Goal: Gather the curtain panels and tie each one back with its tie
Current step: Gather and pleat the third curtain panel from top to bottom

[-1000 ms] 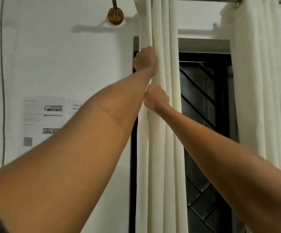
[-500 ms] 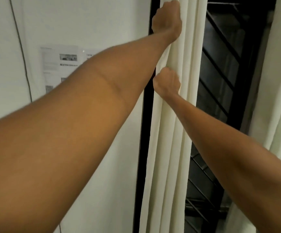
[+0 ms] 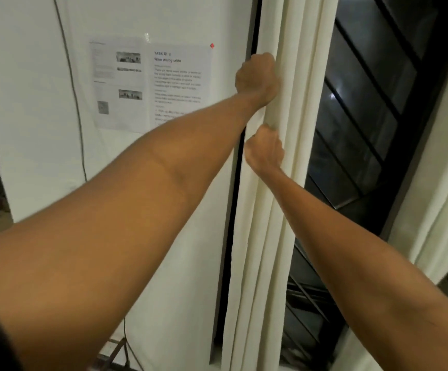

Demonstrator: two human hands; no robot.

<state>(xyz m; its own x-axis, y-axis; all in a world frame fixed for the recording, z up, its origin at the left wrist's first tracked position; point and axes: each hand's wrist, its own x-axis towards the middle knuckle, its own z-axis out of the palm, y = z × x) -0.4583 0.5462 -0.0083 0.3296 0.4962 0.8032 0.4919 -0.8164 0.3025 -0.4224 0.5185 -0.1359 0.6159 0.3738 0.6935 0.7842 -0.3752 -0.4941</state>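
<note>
I have the gathered curtain panel (image 3: 268,223) bunched at centre frame: my left hand (image 3: 256,79) is fisted round its folds higher up, and my right hand (image 3: 264,149) grips them just below. A second panel (image 3: 437,210) hangs at the right edge, with the dark window (image 3: 356,116) between. Printed sheets (image 3: 150,84) are taped to the white wall (image 3: 30,103), upper left.
</note>
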